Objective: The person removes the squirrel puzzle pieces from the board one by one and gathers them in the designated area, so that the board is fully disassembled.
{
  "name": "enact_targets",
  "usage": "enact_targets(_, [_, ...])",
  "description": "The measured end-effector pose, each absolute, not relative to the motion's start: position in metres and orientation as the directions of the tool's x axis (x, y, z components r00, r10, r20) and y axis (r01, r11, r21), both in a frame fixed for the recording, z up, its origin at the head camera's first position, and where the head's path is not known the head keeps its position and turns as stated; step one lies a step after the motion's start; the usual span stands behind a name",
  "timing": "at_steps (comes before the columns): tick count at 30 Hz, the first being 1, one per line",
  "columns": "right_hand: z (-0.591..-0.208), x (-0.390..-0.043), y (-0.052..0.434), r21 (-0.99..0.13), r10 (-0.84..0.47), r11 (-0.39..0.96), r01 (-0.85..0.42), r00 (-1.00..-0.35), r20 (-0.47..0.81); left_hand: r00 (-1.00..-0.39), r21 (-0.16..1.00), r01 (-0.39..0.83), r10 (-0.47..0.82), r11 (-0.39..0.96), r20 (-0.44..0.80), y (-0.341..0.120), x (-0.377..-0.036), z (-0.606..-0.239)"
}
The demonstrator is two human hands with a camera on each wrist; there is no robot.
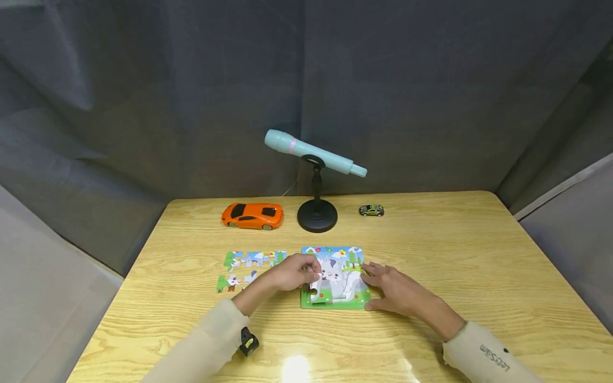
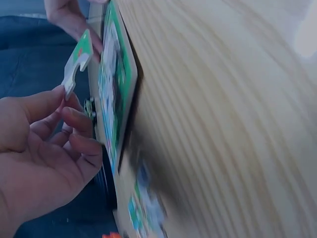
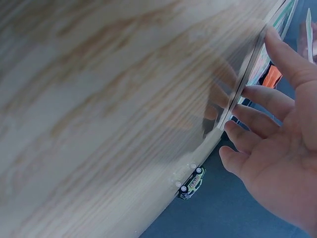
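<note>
My left hand (image 1: 294,271) pinches a jigsaw puzzle piece (image 2: 78,59) between thumb and fingers, above the left part of the puzzle board (image 1: 356,305). In the left wrist view the piece is raised off the board and tilted, with a green area and a white curved cut-out. The board shows a grey-white cartoon animal with trees, sky and flowers; my left hand and the piece hide some of its left side. At the board's right edge rests my right hand (image 1: 395,290), its fingers spread and relaxed, fingertips right at the edge in the right wrist view.
Several loose puzzle pieces (image 1: 232,260) lie left of the board, partly behind my left forearm. Along the back stand an orange toy car (image 1: 256,216), a light-blue microphone (image 1: 325,157) on a black stand (image 1: 317,217), and a small toy car (image 1: 371,210). Dark curtain hangs behind the wooden table (image 1: 455,239).
</note>
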State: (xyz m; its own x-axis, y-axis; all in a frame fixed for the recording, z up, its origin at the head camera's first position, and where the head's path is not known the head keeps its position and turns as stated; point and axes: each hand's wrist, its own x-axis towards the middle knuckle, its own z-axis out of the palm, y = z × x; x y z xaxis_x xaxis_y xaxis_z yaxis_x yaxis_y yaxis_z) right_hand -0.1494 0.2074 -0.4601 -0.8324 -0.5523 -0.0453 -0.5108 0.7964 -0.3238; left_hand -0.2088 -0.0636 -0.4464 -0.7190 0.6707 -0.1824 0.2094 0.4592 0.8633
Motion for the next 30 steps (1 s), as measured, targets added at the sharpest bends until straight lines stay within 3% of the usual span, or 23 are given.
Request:
enact_targets(14, [-0.461, -0.151, 0.208, -0.327, -0.539, 0.805, -0.495, -0.841, -0.053, -0.723, 0.742, 0.313, 0.656, 0.593, -0.219, -0.126, -0.204, -0.438])
enact_targets(30, [-0.461, -0.15, 0.208, -0.329, -0.534, 0.808, -0.489, -0.843, -0.06, -0.716, 0.665, 0.391, 0.664, 0.636, -0.214, -0.14, -0.198, -0.445])
